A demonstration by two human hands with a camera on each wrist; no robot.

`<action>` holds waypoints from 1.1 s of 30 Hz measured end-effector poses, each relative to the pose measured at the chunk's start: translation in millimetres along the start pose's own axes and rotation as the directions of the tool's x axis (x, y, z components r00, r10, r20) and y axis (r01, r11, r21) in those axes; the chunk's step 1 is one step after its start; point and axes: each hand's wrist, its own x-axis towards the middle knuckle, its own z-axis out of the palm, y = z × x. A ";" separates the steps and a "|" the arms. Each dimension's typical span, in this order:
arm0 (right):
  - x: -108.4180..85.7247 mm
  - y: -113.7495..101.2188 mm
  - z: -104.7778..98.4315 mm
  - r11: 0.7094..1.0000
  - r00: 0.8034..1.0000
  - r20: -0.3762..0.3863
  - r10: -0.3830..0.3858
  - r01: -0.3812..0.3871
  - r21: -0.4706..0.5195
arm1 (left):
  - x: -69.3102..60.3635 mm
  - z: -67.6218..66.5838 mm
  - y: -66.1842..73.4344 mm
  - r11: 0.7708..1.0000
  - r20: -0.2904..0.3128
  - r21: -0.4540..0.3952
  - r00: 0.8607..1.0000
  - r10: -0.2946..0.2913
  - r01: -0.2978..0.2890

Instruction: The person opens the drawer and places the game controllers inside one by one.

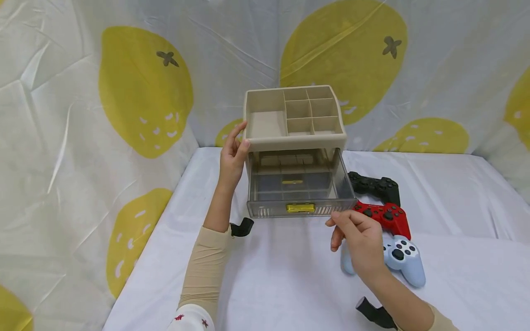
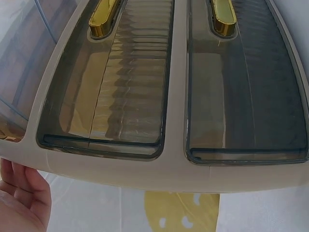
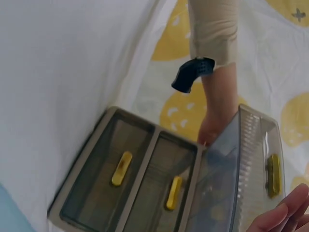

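Note:
A beige desktop drawer organizer (image 1: 296, 142) has divided compartments on top. Its smoky clear top drawer (image 1: 265, 209) is pulled out, with a gold handle (image 1: 301, 208) on the front. Two lower drawers (image 3: 145, 188) sit inside the frame. My left hand (image 1: 233, 161) grips the organizer's left side, thumb by the front edge; in the left wrist view its bent fingers (image 2: 30, 186) lie against the side wall. Near the pulled-out drawer's front right corner is my right hand (image 1: 361, 239), fingers loosely bent with nothing held. Whether its fingertips touch the drawer cannot be told.
A black game controller (image 1: 374, 186), a red one (image 1: 395, 218) and a light blue one (image 1: 407, 259) lie in a row right of the organizer. White cloth (image 1: 281, 285) covers the table. Behind hangs a lemon-print curtain (image 1: 236, 55).

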 end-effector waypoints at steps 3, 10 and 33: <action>2.2 -2.4 -15.9 1.000 1.000 -0.024 0.003 -0.003 0.005 | 0.2 -1.5 0.2 1.000 -0.001 0.004 1.000 0.008 -0.008; 22.2 -3.6 -69.2 0.992 0.992 -0.002 0.123 -0.123 -0.039 | 1.1 -3.5 0.6 1.000 0.006 0.000 1.000 0.021 -0.021; 127.7 49.6 -193.3 0.733 0.798 0.108 0.593 -0.480 -0.482 | 3.9 -5.5 -37.9 0.999 0.005 -0.023 0.999 0.049 -0.049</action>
